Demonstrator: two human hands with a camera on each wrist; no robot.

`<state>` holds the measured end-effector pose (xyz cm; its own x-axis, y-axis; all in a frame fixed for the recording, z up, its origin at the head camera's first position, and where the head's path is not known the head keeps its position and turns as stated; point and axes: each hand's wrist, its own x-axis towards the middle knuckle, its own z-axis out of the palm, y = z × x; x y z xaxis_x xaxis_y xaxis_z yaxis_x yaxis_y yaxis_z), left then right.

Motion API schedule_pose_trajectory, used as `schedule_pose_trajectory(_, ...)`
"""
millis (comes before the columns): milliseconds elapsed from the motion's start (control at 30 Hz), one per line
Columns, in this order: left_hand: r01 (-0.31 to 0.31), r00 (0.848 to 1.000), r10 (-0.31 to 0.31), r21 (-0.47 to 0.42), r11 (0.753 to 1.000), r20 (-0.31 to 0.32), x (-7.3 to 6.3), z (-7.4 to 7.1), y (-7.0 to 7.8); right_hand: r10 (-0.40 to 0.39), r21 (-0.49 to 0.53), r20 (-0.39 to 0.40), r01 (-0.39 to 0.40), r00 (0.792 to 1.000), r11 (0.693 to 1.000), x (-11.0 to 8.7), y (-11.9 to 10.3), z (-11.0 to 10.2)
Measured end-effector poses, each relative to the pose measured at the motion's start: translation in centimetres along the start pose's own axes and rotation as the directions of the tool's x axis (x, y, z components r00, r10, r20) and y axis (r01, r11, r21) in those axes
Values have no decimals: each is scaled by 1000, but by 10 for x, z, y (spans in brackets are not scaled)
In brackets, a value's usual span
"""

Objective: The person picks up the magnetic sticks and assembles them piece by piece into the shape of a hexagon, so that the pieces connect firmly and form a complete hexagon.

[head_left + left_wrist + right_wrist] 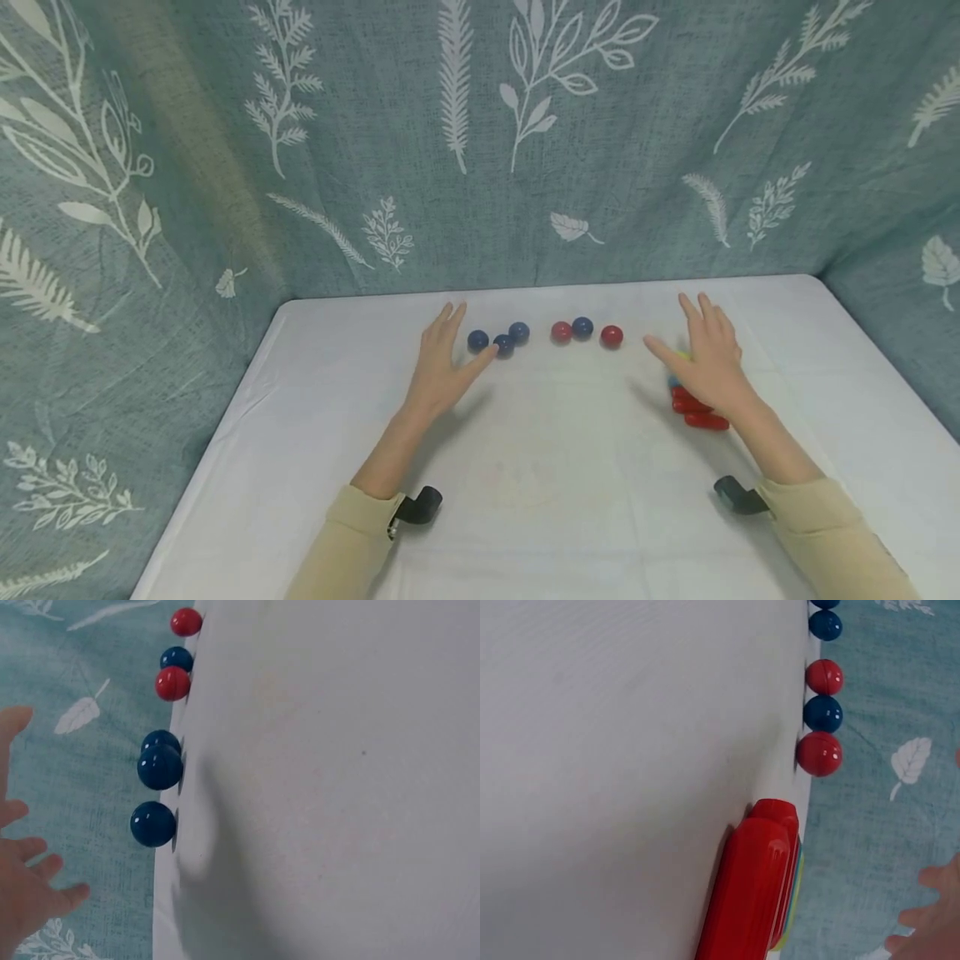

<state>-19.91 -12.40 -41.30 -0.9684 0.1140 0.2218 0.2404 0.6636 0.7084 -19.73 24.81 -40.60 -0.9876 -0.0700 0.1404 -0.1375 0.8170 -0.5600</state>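
Observation:
My left hand (438, 371) hovers over the left part of the white table, fingers spread and holding nothing. Beside its thumb is a group of three glossy blue balls (477, 340). To their right, a blue ball (582, 327) lies between a red ball (561, 332) and another red ball (612, 337). My right hand (708, 354) is held above several red sticks (707, 422), its fingers also apart and empty. A light blue piece (673, 381) and a yellow-green piece (684, 356) show partly from under that hand; the rest of them is hidden.
A white cloth covers the table (540, 517), whose far edge runs just behind the balls. Green-blue curtains (480, 225) with white leaf prints hang behind and at the sides. A black wrist camera (420, 505) sticks out from the left sleeve, another black camera (738, 495) from the right.

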Motion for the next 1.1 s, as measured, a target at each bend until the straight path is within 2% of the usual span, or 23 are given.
schedule_pose_trajectory(133, -38, 999, 37, -108, 993, -13, 1, 3, 1, -12, 70, 14, 11, 1000, 998, -3, 4, -4)
schedule_pose_trajectory(267, -75, 997, 72, -238, 968, -24, 2, 9, 5, -11, 112, 19, 9, 1000, 994, -4, 8, -9)
schedule_pose_trajectory(367, -61, 998, 61, -324, 944, -10, 3, 15, 9, 16, 131, 24, -19, 1000, 991, -5, 12, -13)
schedule_pose_trajectory(467, -31, 998, 47, -379, 925, 34, 5, 23, 15, 58, 154, 43, -64, 997, 986, -7, 17, -15)
schedule_pose_trajectory(600, 3, 994, 45, -420, 908, 104, 9, 35, 24, 114, 182, 90, -129, 989, 975, -9, 26, -17)
schedule_pose_trajectory(833, 47, 976, 53, -438, 898, 211, 18, 61, 43, 180, 174, 164, -208, 970, 962, -8, 38, -20)
schedule_pose_trajectory(900, 55, 973, 55, -454, 889, 225, 20, 69, 47, 191, 184, 176, -222, 966, 958, -8, 41, -19)
schedule_pose_trajectory(1100, 99, 973, 13, -460, 882, 232, 29, 97, 53, 219, 197, 199, -258, 955, 946, -7, 48, -17)
